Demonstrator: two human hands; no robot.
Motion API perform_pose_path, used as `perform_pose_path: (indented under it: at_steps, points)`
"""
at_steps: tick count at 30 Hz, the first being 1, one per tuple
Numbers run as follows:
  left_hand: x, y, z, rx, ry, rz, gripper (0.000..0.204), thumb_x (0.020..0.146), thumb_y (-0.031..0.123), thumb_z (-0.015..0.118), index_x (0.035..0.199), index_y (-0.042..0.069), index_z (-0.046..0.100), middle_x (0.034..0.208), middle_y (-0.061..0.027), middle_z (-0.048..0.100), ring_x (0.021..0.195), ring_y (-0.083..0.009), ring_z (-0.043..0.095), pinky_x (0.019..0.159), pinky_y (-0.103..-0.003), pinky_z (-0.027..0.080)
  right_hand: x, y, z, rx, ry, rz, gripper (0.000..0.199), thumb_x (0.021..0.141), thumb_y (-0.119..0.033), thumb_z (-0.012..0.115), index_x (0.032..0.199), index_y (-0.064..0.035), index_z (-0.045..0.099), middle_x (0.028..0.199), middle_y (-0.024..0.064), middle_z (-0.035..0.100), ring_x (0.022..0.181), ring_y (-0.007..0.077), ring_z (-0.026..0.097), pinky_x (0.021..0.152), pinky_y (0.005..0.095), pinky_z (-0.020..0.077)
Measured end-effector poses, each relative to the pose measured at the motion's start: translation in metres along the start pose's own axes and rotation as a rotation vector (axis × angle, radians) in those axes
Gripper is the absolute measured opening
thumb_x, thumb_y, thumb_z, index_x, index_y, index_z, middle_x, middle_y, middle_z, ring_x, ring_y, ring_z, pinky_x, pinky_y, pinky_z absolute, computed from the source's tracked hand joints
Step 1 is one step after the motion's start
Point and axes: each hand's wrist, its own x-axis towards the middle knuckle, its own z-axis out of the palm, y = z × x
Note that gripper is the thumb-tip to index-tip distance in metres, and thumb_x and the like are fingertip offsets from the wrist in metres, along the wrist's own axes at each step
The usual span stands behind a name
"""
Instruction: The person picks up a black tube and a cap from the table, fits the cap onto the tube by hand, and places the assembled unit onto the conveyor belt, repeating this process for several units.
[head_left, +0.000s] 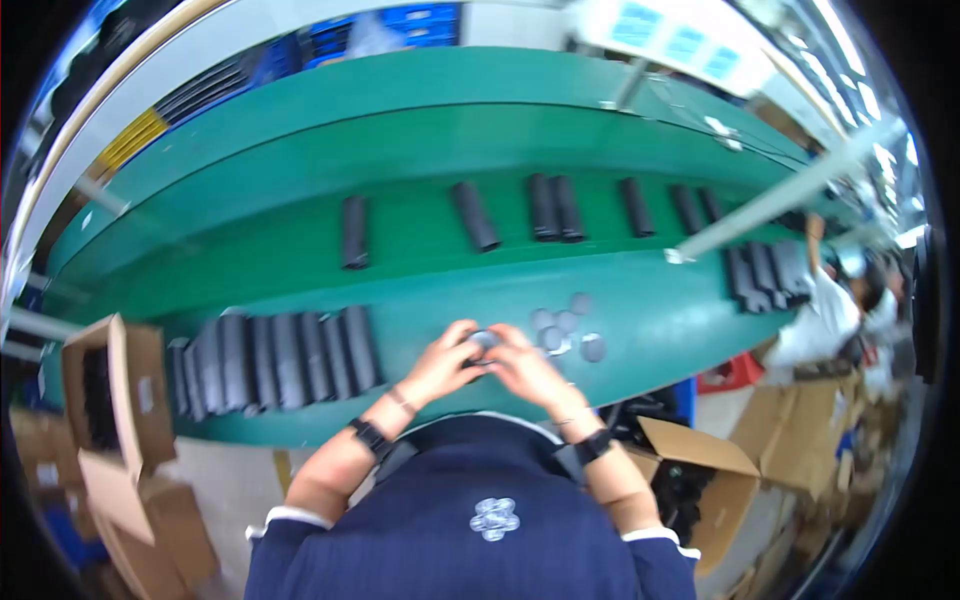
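Observation:
Close to the near edge of the green worktop, my left hand (pixel 441 364) and my right hand (pixel 528 370) meet around a small dark round piece with a grey top (pixel 484 340). Fingers of both hands are closed on its sides and hide much of it; whether it is a cap or the end of a tube I cannot make out. Just right of my right hand lie several loose flat grey discs (pixel 566 321), one of them (pixel 593 347) nearer the edge. To the left of my left hand, a row of dark grey tubes (pixel 290 358) lies side by side.
Beyond the worktop, more dark tubes (pixel 472 216) lie spaced along a darker green strip (pixel 410 215). A metal post (pixel 770 200) slants across at the right, near another person (pixel 825 315) and stacked tubes (pixel 765 272). Open cardboard boxes (pixel 145 395) (pixel 725 505) stand at both sides.

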Motion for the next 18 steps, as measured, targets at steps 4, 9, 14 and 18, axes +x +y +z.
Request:
perform_pose_path:
  at_steps: [4,9,14,18]
  points:
    - [0.000,0.008,-0.006,0.022,-0.020,-0.015,0.026,0.071,0.016,0.079,0.082,0.004,0.059,0.120,-0.0146,0.047,0.104,-0.0316,0.057,0.083,-0.038,0.052,-0.002,0.007,0.009,0.098,-0.003,-0.040,0.017,0.082,-0.005,0.062,0.099,-0.0025,0.061,0.131,0.0219,0.043,0.119,0.0387,0.047,0.098,0.0405,0.0419]
    - [0.006,0.012,-0.005,0.022,-0.052,-0.017,0.026,0.069,0.013,0.080,0.082,0.003,0.059,0.119,-0.0135,0.047,0.098,-0.0304,0.059,0.079,-0.038,0.053,-0.009,0.004,0.008,0.008,0.071,-0.062,0.015,0.084,-0.007,0.061,0.097,-0.0017,0.059,0.133,0.0211,0.041,0.119,0.0393,0.046,0.095,0.0413,0.0446]
    - [0.008,0.016,-0.007,0.072,-0.064,-0.013,0.024,0.069,0.010,0.079,0.081,0.002,0.061,0.119,-0.0137,0.047,0.098,-0.0298,0.061,0.080,-0.039,0.053,-0.009,0.004,0.007,-0.037,0.062,-0.074,0.015,0.085,-0.008,0.060,0.098,-0.0020,0.059,0.133,0.0201,0.041,0.119,0.0386,0.047,0.095,0.0423,0.0447]
    - [0.003,0.016,-0.013,0.038,-0.046,-0.023,0.021,0.071,0.010,0.078,0.080,0.002,0.062,0.120,-0.0143,0.046,0.100,-0.0304,0.060,0.083,-0.039,0.053,-0.017,0.006,-0.002,0.131,0.203,-0.015,0.023,0.083,-0.011,0.063,0.105,-0.0043,0.060,0.135,0.0178,0.041,0.120,0.0344,0.047,0.094,0.0407,0.0444]
